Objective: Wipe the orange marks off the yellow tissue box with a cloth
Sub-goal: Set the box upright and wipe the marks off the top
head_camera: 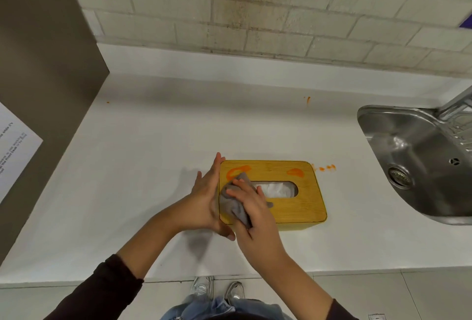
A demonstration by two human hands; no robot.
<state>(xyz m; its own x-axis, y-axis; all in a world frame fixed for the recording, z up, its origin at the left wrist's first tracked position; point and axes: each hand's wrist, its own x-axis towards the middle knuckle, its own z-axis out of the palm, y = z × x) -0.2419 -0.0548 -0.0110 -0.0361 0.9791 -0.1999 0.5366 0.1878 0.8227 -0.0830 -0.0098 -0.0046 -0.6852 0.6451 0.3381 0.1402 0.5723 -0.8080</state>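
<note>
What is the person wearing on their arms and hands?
Both arms have long dark sleeves, almost black, pushed up so the forearms are bare. The left hand and right hand are bare too: no gloves, and no rings, watch or bracelets that I can see.

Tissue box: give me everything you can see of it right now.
The tissue box is a yellow rectangular box with a wood-look lid, lying flat on the white counter. White tissue shows through its oval slot. Two orange marks remain near the lid's far edge, left and right. The left hand braces its left end; the right hand presses a grey cloth on the lid.
</note>
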